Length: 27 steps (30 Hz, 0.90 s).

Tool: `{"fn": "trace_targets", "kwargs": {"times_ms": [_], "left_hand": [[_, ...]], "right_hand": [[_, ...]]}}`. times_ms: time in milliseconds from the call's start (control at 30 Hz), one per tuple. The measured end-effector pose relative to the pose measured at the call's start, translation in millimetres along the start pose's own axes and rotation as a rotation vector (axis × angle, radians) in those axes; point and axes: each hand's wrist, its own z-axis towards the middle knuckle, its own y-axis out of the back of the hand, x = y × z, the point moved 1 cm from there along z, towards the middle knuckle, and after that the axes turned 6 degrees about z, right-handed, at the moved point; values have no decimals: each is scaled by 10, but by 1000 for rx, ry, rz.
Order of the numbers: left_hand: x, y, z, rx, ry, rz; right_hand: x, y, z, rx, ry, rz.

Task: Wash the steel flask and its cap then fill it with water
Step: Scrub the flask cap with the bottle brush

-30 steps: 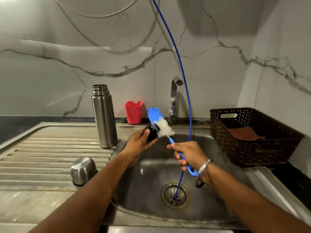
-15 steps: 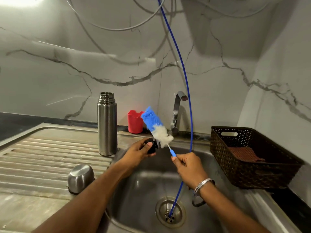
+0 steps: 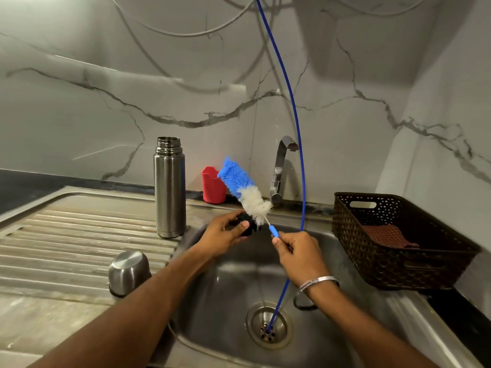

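Since a moment ago the brush point(image 3: 244, 187) has tipped further upright. At frame centre, the left hand point(image 3: 225, 236) grips the black stopper point(image 3: 248, 226) over the sink point(image 3: 231, 288); the right hand point(image 3: 297, 251) pinches the brush's handle to scrub it.

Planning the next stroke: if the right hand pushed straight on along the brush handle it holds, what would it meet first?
Probably the small black cap gripped by the left hand; the right hand points its blue-and-white bottle brush past it, though depth is unclear.
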Motion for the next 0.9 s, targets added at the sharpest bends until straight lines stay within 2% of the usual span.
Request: {"fn": "trace_targets", "kwargs": {"times_ms": [133,300,433,500,567,733,900], "left_hand": [[38,-18,14,-188,17,-135],[125,-40,13,-89,-36,-66],[93,-38,90,-244,-22,-127],[120,-85,128,-238,3,-131],[161,-147,136,-203,-16,-37],[196,-22,118,-333,-30,182],[199,-127,93,-250,-87,378]], "right_hand": [[8,-16,-53,47,-12,-3],[-74,-26,-5,34,-81,52],[-38,-63,-24,88,-122,164],[-55,-78,-1,72,-139,175],[-84,-58,43,57,-175,172],[-88,-78,-20,161,-208,131],[-120,3,47,77,-175,41]]}}
